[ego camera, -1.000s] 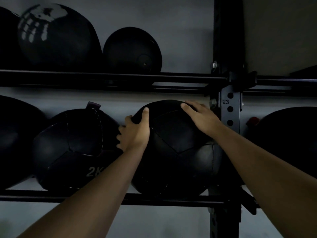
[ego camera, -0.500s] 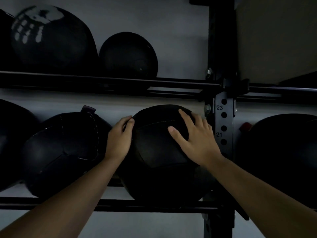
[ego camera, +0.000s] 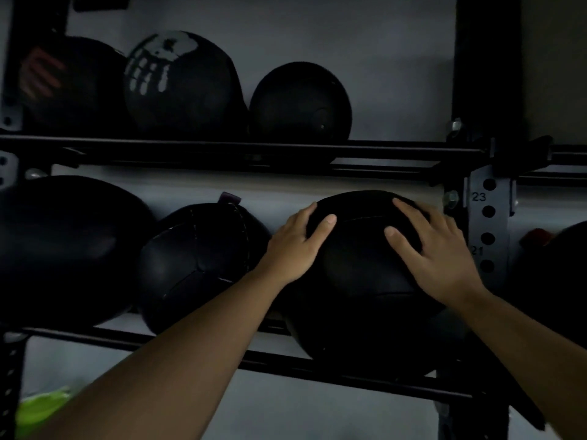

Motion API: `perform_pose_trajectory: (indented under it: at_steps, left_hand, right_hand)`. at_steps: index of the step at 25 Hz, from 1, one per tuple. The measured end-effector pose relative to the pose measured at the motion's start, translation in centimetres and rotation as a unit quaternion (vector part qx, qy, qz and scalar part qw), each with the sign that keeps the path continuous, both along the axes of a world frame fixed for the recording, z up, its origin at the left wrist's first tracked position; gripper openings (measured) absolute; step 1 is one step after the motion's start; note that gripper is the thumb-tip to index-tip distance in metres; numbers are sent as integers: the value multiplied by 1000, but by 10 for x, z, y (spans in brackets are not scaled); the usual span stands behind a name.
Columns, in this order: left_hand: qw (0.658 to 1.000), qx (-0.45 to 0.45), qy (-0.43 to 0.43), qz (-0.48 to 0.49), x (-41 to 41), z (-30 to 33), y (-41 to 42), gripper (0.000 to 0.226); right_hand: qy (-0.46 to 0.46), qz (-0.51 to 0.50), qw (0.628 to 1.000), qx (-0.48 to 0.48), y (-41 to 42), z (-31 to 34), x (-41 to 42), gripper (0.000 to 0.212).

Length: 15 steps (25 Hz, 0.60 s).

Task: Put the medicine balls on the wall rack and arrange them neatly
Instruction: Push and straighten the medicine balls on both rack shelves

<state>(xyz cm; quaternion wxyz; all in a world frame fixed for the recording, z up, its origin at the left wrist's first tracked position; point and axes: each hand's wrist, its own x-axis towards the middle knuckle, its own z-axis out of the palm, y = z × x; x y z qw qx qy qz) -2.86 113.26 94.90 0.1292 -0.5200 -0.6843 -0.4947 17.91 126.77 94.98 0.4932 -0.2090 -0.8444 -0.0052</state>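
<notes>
Both hands lie spread flat on the upper front of one ball [ego camera: 365, 281], which sits on the lower rails [ego camera: 190, 347] of the rack, pressed close to the upright [ego camera: 487, 223]. The left grip [ego camera: 295, 246] covers the ball's upper left shoulder, fingers wide and curled slightly over the crown. The right grip [ego camera: 435, 252] covers the upper right, palm down, fingers splayed. Neither closes around anything; each presses on the surface.

The ball's bulk hangs below and between the two grips, and it bulges forward over the front rail. To the left of the left grip is a narrow gap, then the neighbour ball [ego camera: 203, 265]. The upright lies just beyond the right grip.

Any tidying push probably goes back toward the wall or leftward into that gap. The right hand seems better placed to drive it.
</notes>
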Motion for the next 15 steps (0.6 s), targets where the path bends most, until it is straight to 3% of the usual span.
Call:
perform_pose_trajectory:
  at_steps: [4, 9, 12, 15]
  left_hand:
    - [982, -91, 114, 119, -29, 17, -39, 76]
    - [967, -62, 57, 240, -119, 33, -108, 74]
    - [975, -66, -1, 210, -182, 28, -142, 77]
    - [991, -50, -82, 93, -234, 21, -163, 75]
  right_hand:
    - [15, -47, 999, -5, -17, 9, -9, 72]
    - [63, -80, 995, 10, -75, 19, -72, 44]
    - [32, -69, 997, 1, -123, 21, -134, 41]
    - [-35, -9, 997, -66, -167, 13, -202, 49]
